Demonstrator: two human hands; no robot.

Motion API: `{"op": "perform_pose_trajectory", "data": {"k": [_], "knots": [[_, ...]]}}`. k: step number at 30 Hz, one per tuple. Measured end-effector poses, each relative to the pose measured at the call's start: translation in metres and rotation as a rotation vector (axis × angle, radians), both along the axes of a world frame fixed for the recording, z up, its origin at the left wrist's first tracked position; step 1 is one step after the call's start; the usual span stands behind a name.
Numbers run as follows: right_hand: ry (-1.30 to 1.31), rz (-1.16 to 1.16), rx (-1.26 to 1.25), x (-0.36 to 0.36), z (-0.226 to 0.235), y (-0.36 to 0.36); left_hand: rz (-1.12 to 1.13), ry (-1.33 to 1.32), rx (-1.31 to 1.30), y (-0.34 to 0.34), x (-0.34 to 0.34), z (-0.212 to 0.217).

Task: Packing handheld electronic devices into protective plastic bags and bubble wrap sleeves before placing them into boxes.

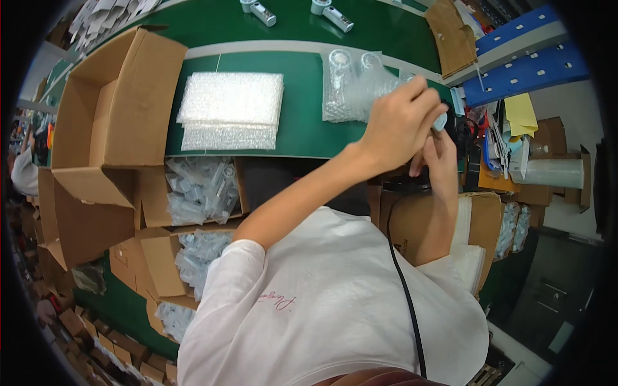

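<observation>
My left hand (pixel 400 122) reaches over the right end of the green bench, its fingers closed on a small pale blue rounded object (pixel 440 122). Most of that object is hidden by the fingers, so I cannot tell its kind. From below, my right hand (pixel 441 157) meets it, thumb and fingers pinched at its lower side. Just left of my hands lie clear bubble-wrap bags (pixel 351 87) with round-headed, fan-like devices inside. Farther left, a stack of flat bubble-wrap bags (pixel 230 106) rests on the bench (pixel 301 132).
An open cardboard box (pixel 145 96) stands at the bench's left end. Below it, cartons hold many bagged parts (pixel 203 190). Two grey handheld devices (pixel 338 19) lie on the far green belt (pixel 386 26). At right are blue perforated rails (pixel 528 71) and a black cable (pixel 404 283).
</observation>
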State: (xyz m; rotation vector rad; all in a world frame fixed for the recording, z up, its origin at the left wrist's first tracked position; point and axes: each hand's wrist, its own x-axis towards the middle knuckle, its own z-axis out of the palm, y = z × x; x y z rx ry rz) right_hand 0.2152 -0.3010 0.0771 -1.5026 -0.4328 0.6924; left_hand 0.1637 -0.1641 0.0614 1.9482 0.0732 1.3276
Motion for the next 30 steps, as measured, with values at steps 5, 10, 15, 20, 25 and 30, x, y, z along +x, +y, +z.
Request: {"op": "perform_pose_trajectory", "data": {"k": [5, 10, 15, 20, 25, 30], "knots": [[-0.757, 0.111, -0.365, 0.030, 0.036, -0.009, -0.065, 0.047, -0.048, 0.008, -0.015, -0.007], [-0.942, -0.019, -0.332, 0.075, 0.038, -0.006, -0.052, 0.308, 0.073, 0.061, -0.056, -0.031], [-1.189, -0.294, -0.417, 0.134, 0.010, -0.010, 0.442, 0.819, 0.369, 0.134, -0.131, -0.077], [-1.415, -0.300, -0.518, 0.184, -0.061, -0.037, 0.551, 0.952, 0.326, 0.149, -0.145, -0.118], [-1.320, -0.042, -0.708, 0.168, -0.100, -0.038, 0.332, 0.966, 0.006, 0.175, -0.152, -0.116], [-0.878, 0.427, -0.826, 0.171, -0.097, -0.034, 0.178, 0.888, -0.287, 0.188, -0.156, -0.118]]}}
